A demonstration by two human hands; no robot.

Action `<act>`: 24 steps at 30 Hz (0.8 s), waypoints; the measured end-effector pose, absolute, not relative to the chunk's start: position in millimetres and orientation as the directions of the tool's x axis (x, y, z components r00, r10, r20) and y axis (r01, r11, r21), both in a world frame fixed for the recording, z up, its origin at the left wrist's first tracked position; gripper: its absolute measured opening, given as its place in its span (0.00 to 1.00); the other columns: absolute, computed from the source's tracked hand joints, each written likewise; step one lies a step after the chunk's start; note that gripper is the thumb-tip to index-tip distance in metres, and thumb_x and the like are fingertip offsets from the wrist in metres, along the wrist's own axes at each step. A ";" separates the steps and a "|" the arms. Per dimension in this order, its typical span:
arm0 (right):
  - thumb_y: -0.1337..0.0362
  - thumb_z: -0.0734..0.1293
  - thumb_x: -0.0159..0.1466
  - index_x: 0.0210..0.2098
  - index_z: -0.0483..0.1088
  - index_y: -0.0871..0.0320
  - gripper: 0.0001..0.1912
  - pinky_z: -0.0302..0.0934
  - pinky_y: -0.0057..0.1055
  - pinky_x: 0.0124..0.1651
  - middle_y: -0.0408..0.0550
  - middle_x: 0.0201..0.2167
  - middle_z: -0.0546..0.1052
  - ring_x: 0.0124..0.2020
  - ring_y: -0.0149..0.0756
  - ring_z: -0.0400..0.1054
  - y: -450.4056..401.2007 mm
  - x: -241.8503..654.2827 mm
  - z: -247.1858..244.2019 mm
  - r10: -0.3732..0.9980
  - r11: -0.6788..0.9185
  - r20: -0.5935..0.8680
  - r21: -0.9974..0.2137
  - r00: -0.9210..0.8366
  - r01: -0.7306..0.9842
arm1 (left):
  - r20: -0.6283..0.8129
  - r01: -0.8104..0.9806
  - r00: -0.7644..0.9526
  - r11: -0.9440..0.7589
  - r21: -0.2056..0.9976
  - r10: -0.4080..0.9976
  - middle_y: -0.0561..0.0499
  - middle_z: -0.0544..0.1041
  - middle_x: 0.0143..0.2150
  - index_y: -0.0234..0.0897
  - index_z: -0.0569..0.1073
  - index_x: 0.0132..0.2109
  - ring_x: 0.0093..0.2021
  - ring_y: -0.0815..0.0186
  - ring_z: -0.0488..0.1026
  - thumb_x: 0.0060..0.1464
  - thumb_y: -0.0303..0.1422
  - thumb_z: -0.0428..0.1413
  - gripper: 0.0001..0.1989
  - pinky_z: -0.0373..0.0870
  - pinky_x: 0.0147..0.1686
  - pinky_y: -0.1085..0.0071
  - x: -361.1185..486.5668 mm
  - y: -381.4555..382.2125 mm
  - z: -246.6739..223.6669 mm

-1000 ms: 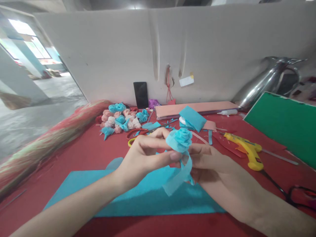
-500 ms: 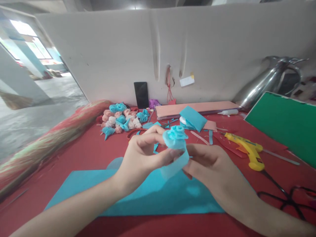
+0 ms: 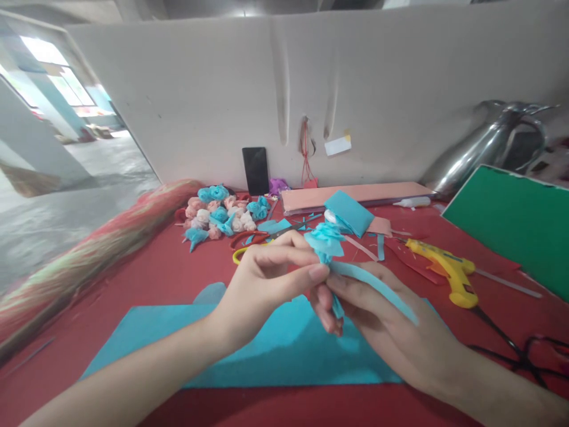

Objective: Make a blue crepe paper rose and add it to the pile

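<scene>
Over a blue paper sheet on the red tabletop, as seen from the head camera, both hands of the person are engaged on one blue crepe-paper flower, which is raised clear of the sheet with its bloom uppermost. The left hand pinches it between thumb and forefinger at the neck, just below the petals. The right hand has its thumb and fingers closed about the lower stem; how firmly they press cannot be told. One narrow blue strip runs from the neck across the right hand, its far end loose. Noted beyond the hands: scissors with red and yellow handles, a pile of pink, white and blue paper flowers to the left, and folded blue paper behind the bloom. To the right lies a yellow glue gun, near a green board.
</scene>
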State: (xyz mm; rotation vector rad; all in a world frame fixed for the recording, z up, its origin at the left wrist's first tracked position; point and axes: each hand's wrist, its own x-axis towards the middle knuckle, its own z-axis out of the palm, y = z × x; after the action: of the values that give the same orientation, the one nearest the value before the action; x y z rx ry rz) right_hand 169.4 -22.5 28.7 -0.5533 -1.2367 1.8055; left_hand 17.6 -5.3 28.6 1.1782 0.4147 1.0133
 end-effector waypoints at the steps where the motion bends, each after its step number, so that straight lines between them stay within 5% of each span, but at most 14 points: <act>1: 0.61 0.64 0.63 0.25 0.72 0.60 0.13 0.55 0.23 0.29 0.43 0.23 0.68 0.26 0.26 0.61 -22.5 169.1 29.1 0.835 -0.165 0.097 -0.895 -0.542 -0.414 | 0.207 -0.421 0.523 0.039 0.906 0.826 0.55 0.74 0.21 0.33 0.76 0.28 0.22 0.65 0.77 0.54 0.28 0.57 0.07 0.76 0.25 0.71 17.7 -5.7 29.4; 7: 0.63 0.63 0.64 0.22 0.68 0.62 0.15 0.53 0.24 0.29 0.42 0.20 0.67 0.24 0.26 0.61 -23.2 169.2 31.2 0.809 -0.273 0.069 -0.836 -0.584 -0.476 | 0.178 -0.308 0.513 -0.013 0.951 0.840 0.51 0.74 0.20 0.34 0.77 0.24 0.22 0.64 0.75 0.54 0.34 0.58 0.13 0.73 0.30 0.67 16.4 -5.3 32.7; 14: 0.61 0.62 0.63 0.20 0.64 0.61 0.16 0.53 0.25 0.30 0.41 0.18 0.64 0.22 0.26 0.58 -25.9 169.3 31.6 0.774 -0.385 0.013 -0.784 -0.634 -0.486 | 0.275 -0.219 0.412 -0.199 0.955 0.868 0.48 0.74 0.25 0.37 0.79 0.23 0.36 0.58 0.73 0.48 0.38 0.62 0.11 0.71 0.39 0.63 14.6 -1.1 28.7; 24: 0.65 0.61 0.64 0.22 0.63 0.61 0.14 0.54 0.23 0.28 0.39 0.18 0.59 0.20 0.23 0.54 -35.3 165.5 37.1 0.726 -0.520 -0.001 -0.655 -0.688 -0.548 | 0.359 -0.319 0.465 -0.225 0.920 0.809 0.55 0.74 0.34 0.53 0.81 0.30 0.38 0.68 0.70 0.49 0.36 0.62 0.03 0.69 0.42 0.74 13.3 -1.3 22.6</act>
State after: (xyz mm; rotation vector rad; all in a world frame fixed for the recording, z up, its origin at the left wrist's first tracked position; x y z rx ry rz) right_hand 165.5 -35.3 37.1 -0.3556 -0.8234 2.2086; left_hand 13.3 -1.3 22.6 1.4428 0.4595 1.1123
